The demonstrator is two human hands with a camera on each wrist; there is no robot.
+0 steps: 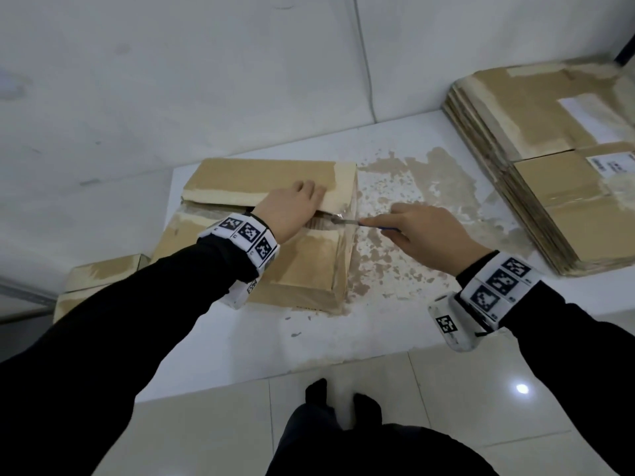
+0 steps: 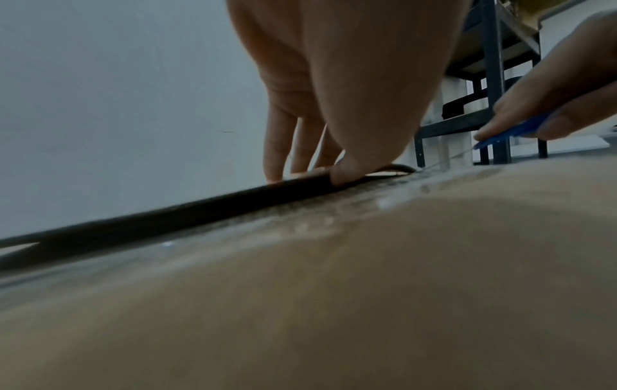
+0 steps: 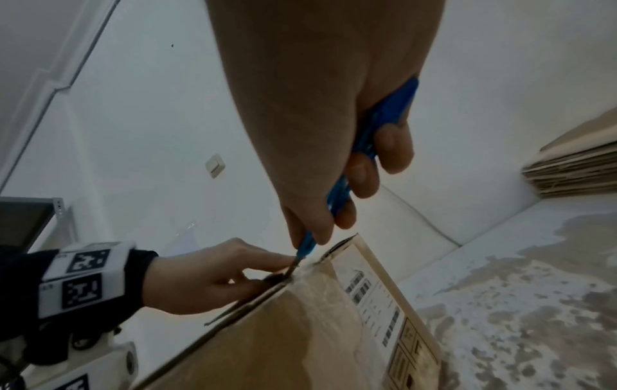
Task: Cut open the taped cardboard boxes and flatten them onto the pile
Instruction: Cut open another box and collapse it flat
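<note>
- Overhead, from the head view: the cardboard box lies on the white table, its taped top seam partly parted. The left hand rests on the far flap, fingers straight on top and thumb tucked into the open seam. The right hand grips a blue-handled knife, blade tip at the seam's right end, close to the left thumb. A pile of flattened boxes lies well apart at the right; its white labels are too blurred to read. A second box sits at the table's left edge.
- Left wrist view: fingers press flat on the flap; the thumb hooks its edge. The knife meets the tape just beside.
- Right wrist view: curled fingers enclose the knife handle. The box side carries a label with barcodes and handling symbols; text illegible.
</note>
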